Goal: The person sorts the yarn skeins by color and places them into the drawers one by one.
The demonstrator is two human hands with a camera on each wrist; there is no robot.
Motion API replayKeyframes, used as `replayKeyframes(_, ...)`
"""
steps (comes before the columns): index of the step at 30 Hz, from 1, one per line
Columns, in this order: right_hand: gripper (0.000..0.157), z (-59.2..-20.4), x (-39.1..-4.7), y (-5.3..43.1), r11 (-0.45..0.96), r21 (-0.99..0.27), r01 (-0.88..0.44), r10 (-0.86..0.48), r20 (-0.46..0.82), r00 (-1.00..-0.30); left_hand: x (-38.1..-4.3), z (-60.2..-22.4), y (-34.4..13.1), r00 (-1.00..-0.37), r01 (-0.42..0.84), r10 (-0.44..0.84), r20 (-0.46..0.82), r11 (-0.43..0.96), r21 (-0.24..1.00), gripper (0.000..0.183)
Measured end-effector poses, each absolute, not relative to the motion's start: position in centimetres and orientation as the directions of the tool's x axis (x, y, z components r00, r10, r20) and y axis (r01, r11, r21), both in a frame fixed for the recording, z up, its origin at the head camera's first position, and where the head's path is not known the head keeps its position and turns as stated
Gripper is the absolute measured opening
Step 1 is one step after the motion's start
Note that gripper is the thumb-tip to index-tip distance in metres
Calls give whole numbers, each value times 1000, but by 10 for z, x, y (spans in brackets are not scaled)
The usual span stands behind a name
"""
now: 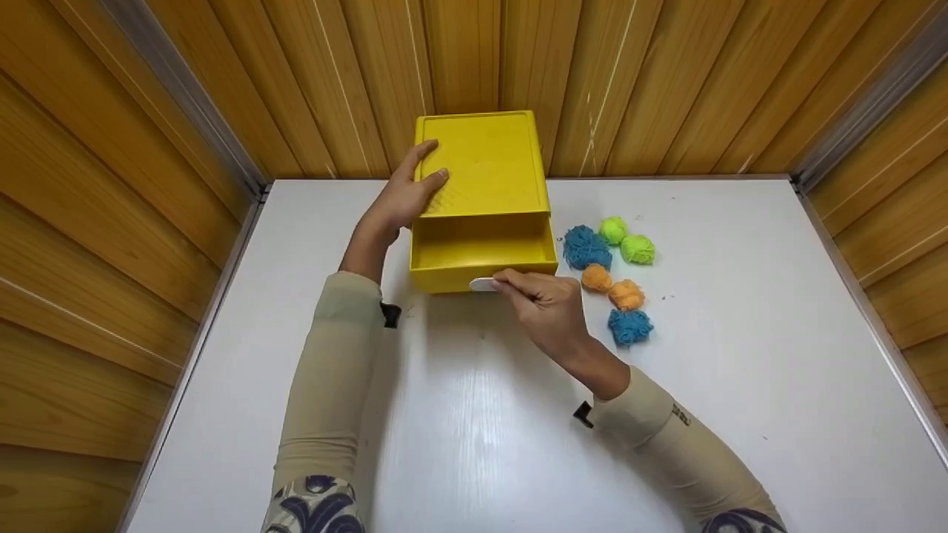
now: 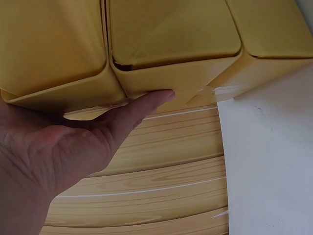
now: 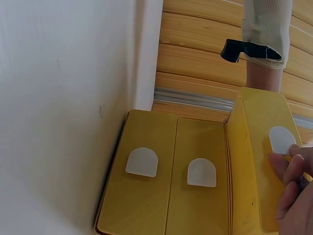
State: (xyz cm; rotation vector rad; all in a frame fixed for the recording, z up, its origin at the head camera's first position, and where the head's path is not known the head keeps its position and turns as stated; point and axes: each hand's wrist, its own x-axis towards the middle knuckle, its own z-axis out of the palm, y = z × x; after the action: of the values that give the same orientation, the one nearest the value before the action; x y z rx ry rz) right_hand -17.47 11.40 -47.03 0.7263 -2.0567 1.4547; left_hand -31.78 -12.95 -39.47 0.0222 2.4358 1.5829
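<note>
A yellow drawer cabinet (image 1: 481,163) stands at the back of the white table, its top drawer (image 1: 444,280) pulled partway out. My right hand (image 1: 548,303) pinches the white handle (image 1: 481,284) on that drawer's front between thumb and fingers. Against the cabinet's left side and top edge rests my left hand (image 1: 404,189), its visible fingers fairly straight. In the right wrist view, two lower drawers (image 3: 200,142) are closed, each with a white rounded handle (image 3: 201,172). The left wrist view shows the left hand (image 2: 73,147) touching the cabinet's side.
Right of the cabinet lie yarn balls: a large blue ball (image 1: 586,248), two green balls (image 1: 638,249), two orange balls (image 1: 626,294) and a smaller blue ball (image 1: 630,327). Wood-patterned panels (image 1: 459,59) border the white table (image 1: 740,355) at the back and both sides.
</note>
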Motion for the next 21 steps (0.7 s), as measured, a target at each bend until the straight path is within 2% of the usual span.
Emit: replayKeyframes(21,12,-471,-154,118,292,-639,-711,-153,703,-694,-316,-397,-130,-975,-69,164,-148,408,910,63)
